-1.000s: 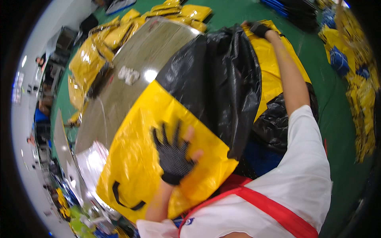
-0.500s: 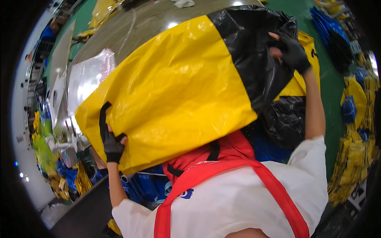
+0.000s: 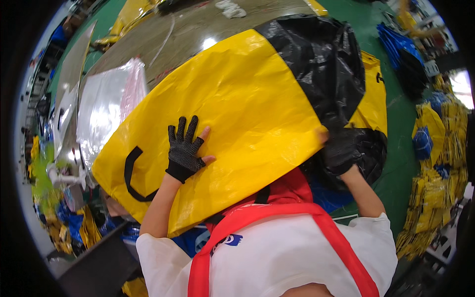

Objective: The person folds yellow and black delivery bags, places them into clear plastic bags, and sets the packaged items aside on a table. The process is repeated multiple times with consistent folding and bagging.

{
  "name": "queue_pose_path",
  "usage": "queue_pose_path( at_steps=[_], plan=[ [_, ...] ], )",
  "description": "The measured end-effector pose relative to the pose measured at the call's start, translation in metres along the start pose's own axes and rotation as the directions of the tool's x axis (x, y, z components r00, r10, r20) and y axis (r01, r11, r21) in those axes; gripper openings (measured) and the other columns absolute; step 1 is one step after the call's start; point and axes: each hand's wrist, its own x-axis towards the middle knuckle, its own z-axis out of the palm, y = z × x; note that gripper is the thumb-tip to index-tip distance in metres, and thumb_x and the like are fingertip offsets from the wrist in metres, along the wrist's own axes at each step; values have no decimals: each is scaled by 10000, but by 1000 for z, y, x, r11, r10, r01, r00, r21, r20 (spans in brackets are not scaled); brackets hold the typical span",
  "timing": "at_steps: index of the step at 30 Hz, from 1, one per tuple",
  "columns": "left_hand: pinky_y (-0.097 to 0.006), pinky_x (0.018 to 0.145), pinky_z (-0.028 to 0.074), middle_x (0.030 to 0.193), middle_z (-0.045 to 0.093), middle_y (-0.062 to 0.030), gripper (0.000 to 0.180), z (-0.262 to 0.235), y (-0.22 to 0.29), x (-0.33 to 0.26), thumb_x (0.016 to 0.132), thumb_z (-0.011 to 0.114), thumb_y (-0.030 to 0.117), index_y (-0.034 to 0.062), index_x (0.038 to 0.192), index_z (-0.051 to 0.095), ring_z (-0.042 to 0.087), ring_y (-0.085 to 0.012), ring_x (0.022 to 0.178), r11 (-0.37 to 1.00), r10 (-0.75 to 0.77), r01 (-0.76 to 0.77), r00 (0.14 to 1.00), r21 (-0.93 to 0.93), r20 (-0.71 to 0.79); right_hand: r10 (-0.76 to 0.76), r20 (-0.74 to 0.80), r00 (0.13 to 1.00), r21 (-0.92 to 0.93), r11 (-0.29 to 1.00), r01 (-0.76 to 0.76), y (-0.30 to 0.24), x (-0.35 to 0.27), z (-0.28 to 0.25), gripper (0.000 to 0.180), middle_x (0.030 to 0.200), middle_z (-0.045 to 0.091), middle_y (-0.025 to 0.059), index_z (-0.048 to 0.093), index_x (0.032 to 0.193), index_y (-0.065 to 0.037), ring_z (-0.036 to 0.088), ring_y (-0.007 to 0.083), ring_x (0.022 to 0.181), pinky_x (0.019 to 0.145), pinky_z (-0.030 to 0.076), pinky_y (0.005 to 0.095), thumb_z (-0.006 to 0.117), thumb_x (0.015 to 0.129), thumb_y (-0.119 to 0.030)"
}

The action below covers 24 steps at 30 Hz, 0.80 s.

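The yellow-and-black bag (image 3: 232, 104) lies across the tabletop (image 3: 190, 34), probably light, floppy and slick. The left hand (image 3: 185, 148) rests flat on it, fingers spread; the right hand (image 3: 340, 151) blurs beside its near corner, grip unclear. The black handle (image 3: 130, 173) seems the surest hold.

The left hand (image 3: 185, 152) lay palm down, gloved, fingers spread and pointing away from the body, with thumb and index tips bare. The left forearm (image 3: 162, 205) slanted upward and inward, the wrist almost straight. The right hand (image 3: 340, 152), also gloved, was blurred, a bare fingertip showing leftward; the right forearm (image 3: 363, 192) slanted up and left.
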Motion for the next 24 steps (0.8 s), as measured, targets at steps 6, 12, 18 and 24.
queue_pose_path(
  at_steps=[6,12,18,24],
  plan=[
    [-415,863,449,1074,613,-146,432,-37,6,86,756,677,432,91,1018,644,563,-336,992,981,68,-3,941,-192,333,-179,-29,983,264,947,181,22,1,41,232,1052,622,55,671,1044,-207,566,258,1018,907,383,447,605,823,-233],
    [-599,1087,24,1474,288,-159,663,19,66,211,815,511,502,163,1375,411,201,-382,1370,836,488,-508,861,-207,-140,-359,-20,933,383,859,338,-6,61,-75,211,780,591,127,640,797,-56,585,317,795,768,464,430,586,856,-252],
    [-537,1098,131,1406,394,-148,502,66,95,225,893,454,374,133,1334,457,315,-335,1327,674,704,-718,696,-175,-143,-563,437,701,315,826,467,-11,237,-63,312,856,644,146,664,987,-55,630,322,851,733,498,427,631,789,-294],
    [-472,1086,232,1343,459,-169,458,32,-15,136,881,492,286,76,1289,487,395,-334,1272,658,743,-730,669,-183,3,-459,751,475,398,888,229,2,310,86,658,1073,638,199,643,1084,-26,601,327,1008,855,466,391,679,697,-556]
  ],
)
